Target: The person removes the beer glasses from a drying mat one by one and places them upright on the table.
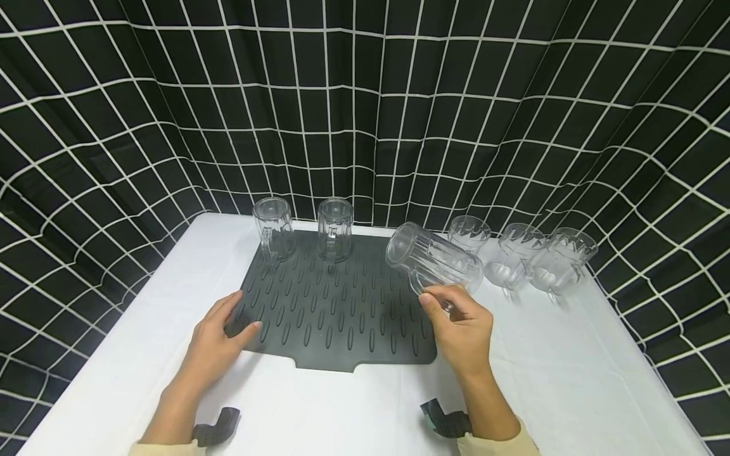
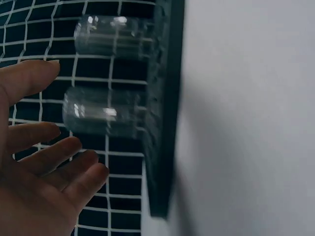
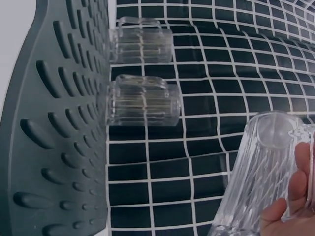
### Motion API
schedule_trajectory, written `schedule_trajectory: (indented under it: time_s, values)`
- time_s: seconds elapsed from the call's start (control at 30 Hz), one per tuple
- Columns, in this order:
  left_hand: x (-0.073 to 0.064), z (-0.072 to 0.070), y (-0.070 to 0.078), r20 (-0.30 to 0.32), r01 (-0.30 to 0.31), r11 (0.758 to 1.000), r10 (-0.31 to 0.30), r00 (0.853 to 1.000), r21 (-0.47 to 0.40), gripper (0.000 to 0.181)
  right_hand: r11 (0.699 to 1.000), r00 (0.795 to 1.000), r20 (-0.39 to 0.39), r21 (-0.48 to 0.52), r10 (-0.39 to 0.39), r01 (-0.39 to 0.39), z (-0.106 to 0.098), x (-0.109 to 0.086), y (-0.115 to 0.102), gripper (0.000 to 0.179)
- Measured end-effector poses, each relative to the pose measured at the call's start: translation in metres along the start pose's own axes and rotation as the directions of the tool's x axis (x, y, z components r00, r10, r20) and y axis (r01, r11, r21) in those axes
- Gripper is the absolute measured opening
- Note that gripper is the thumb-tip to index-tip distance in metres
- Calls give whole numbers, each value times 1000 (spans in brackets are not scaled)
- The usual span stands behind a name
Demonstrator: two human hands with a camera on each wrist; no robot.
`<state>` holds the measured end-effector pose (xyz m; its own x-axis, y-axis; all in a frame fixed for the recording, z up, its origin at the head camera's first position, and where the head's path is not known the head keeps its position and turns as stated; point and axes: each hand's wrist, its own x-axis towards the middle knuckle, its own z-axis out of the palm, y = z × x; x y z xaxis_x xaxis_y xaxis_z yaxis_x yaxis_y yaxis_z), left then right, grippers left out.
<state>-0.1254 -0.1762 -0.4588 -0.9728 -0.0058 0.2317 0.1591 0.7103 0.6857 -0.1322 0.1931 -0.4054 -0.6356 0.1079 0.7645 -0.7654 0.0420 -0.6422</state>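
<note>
My right hand (image 1: 461,326) grips the handle of a clear glass mug (image 1: 439,256). This mug is tilted in the air over the right part of a dark grey drying mat (image 1: 342,310), its base towards the upper left. In the right wrist view, curled fingers (image 3: 297,186) show at the handle of the mug (image 3: 258,172). By the mat's left edge, my left hand (image 1: 213,339) has its fingers spread and holds nothing. Two more glass mugs, one at the back left (image 1: 275,229) and one beside it (image 1: 335,229), stand on the mat, seemingly bottom up.
To the right on the white tablecloth (image 1: 570,373) stand three clear glass mugs, the nearest to the mat (image 1: 469,233), a middle one (image 1: 516,253) and an outer one (image 1: 561,259). A black curtain with white grid lines (image 1: 365,114) surrounds the table's back and sides.
</note>
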Motion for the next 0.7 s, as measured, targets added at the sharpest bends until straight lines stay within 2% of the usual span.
schedule_trajectory:
  time_s: [0.2,0.37,0.5,0.7]
  values:
    - [9,7,20,-51,-124,990,120,991,-68,68,994,997,47,-81,-66,70,1,0,2,23]
    - [17,11,34,-63,-184,972,177,982,-145,67,979,991,88,-168,-104,117,3,-1,1,27]
    - [24,16,47,-63,-229,947,220,973,-226,69,955,981,112,-238,-155,178,8,2,-7,25]
    - [35,23,66,-33,-278,885,287,957,-374,74,939,969,140,-253,-204,235,18,7,-21,21]
